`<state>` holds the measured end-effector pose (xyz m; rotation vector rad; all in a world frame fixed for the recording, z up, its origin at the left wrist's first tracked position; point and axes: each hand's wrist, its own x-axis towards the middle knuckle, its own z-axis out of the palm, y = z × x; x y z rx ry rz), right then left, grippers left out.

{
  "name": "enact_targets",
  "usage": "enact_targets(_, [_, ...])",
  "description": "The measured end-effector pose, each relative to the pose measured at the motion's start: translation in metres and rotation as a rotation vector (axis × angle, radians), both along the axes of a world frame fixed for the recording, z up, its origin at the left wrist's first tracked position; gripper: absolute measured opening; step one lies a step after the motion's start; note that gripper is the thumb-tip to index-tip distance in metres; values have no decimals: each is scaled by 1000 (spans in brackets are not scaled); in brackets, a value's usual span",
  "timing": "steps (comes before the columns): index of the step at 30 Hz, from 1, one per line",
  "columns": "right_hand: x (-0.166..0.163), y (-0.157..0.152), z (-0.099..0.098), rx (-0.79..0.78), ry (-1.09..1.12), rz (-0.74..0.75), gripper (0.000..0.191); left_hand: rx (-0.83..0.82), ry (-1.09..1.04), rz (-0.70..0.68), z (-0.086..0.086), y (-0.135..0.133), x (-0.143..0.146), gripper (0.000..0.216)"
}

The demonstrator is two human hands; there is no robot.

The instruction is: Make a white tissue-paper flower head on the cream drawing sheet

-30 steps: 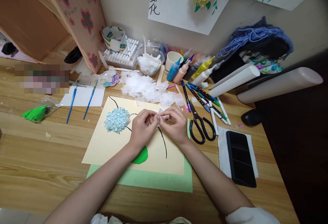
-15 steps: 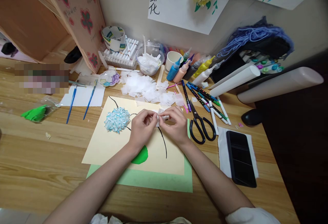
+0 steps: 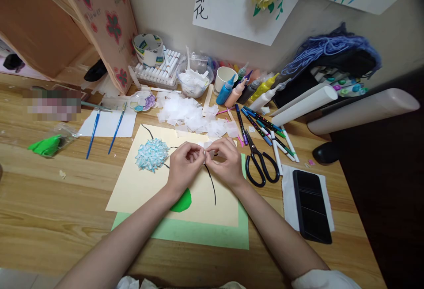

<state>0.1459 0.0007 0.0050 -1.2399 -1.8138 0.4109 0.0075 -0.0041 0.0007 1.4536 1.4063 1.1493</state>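
Observation:
Over a cream sheet (image 3: 132, 192), the fingertips of my left hand (image 3: 186, 165) and my right hand (image 3: 225, 161) meet in a pinch. Between them is a tiny bit of white tissue paper (image 3: 205, 152), mostly hidden by the fingers. A fluffy blue-and-white paper flower (image 3: 152, 155) sits on the sheet, left of my hands. Curved black lines run across the sheet, and a bright green shape (image 3: 183, 201) lies partly behind my left forearm. Beyond my hands spreads a heap of white tissue squares (image 3: 182, 111).
A light green sheet (image 3: 212, 238) lies underneath. To the right are black-handled scissors (image 3: 260, 165), several markers (image 3: 265, 130) and a black palette-like case (image 3: 312, 205). Two paintbrushes (image 3: 93, 132) lie left. Paint bottles (image 3: 226, 90), a paper cup (image 3: 224, 79) and a plastic bowl (image 3: 194, 81) stand behind.
The tissue square that hung below my fingertips has been gathered into a small bit between them. Both hands stay in nearly the same place.

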Motion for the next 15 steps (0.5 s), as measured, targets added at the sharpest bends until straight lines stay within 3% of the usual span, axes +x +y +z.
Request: enact_targets(15, [-1,1,0,-79,60,14,8,96,25,16,7,-1,-1,9])
